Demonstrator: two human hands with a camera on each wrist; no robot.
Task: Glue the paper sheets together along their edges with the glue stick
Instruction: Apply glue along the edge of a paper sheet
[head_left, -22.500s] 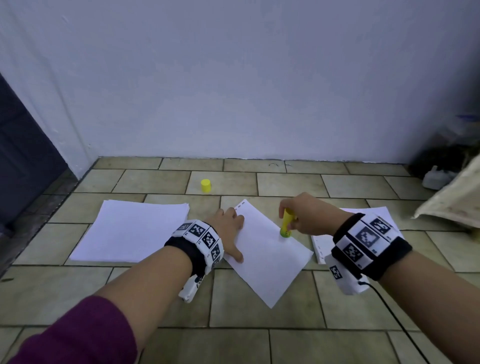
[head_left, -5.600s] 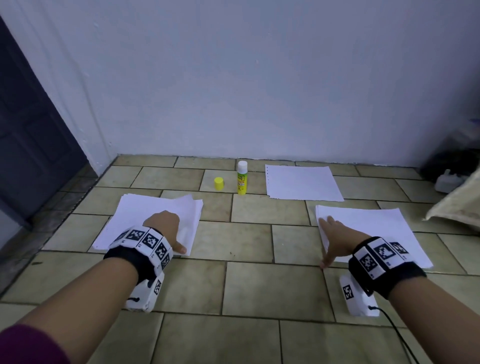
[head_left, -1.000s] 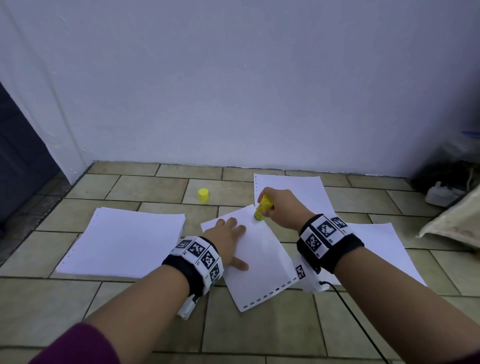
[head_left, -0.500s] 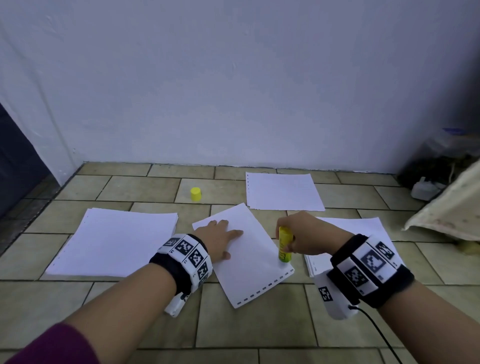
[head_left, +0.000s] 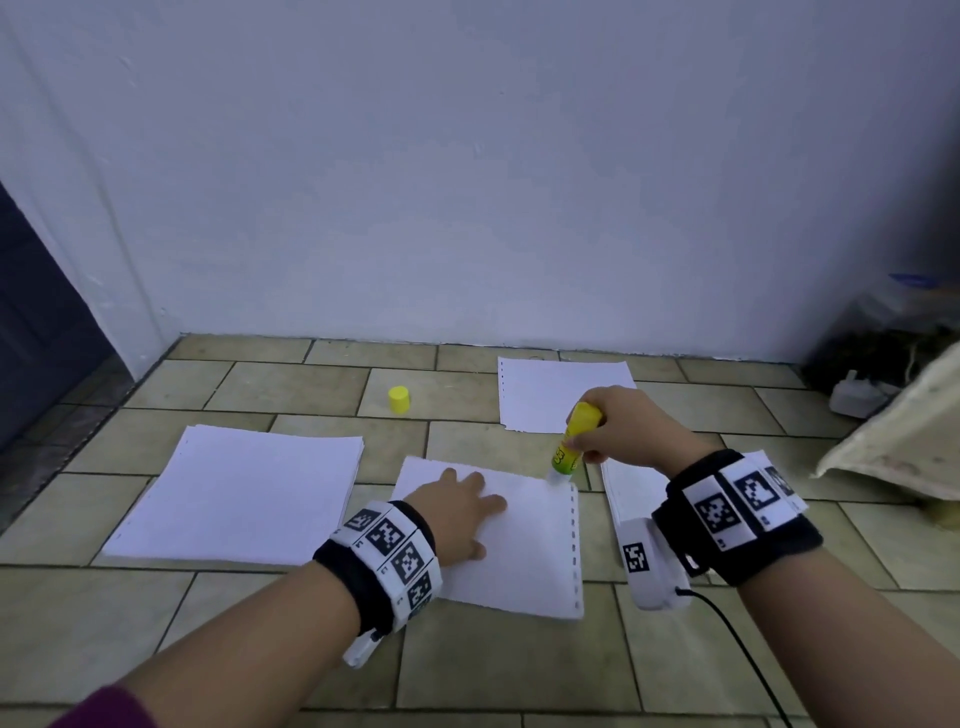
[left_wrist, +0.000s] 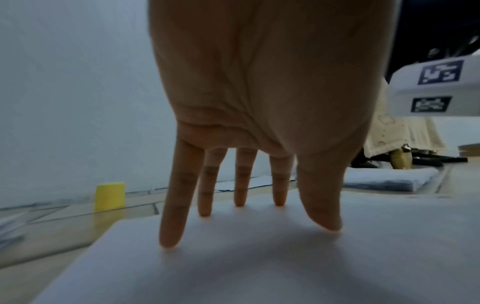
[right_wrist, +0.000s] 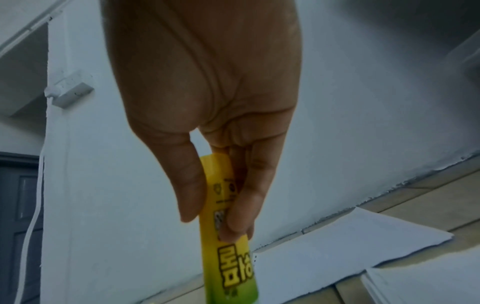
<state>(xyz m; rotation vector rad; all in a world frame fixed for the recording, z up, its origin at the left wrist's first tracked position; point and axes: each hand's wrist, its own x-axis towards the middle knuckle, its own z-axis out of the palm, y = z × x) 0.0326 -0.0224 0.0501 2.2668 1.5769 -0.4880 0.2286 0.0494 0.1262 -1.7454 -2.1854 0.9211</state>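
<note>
A white sheet with punched holes down its right edge (head_left: 524, 551) lies on the tiled floor in front of me. My left hand (head_left: 457, 506) presses flat on it with straight, spread fingers (left_wrist: 172, 226). My right hand (head_left: 618, 426) pinches the yellow-green glue stick (head_left: 571, 441) between thumb and fingers (right_wrist: 241, 214), tip down on the sheet's far right corner. The stick's yellow cap (head_left: 399, 399) stands apart on a tile farther back, also in the left wrist view as the cap (left_wrist: 110, 195).
A paper stack (head_left: 234, 499) lies to the left and another stack (head_left: 631, 493) under my right wrist. A single sheet (head_left: 556, 389) rests near the white wall (head_left: 467, 182). Cloth (head_left: 904, 431) and clutter fill the right corner; a dark door (head_left: 36, 322) stands at left.
My right hand has carried the glue stick from the sheet's near right edge up to its far right corner. The sheet has turned squarer under my left hand.
</note>
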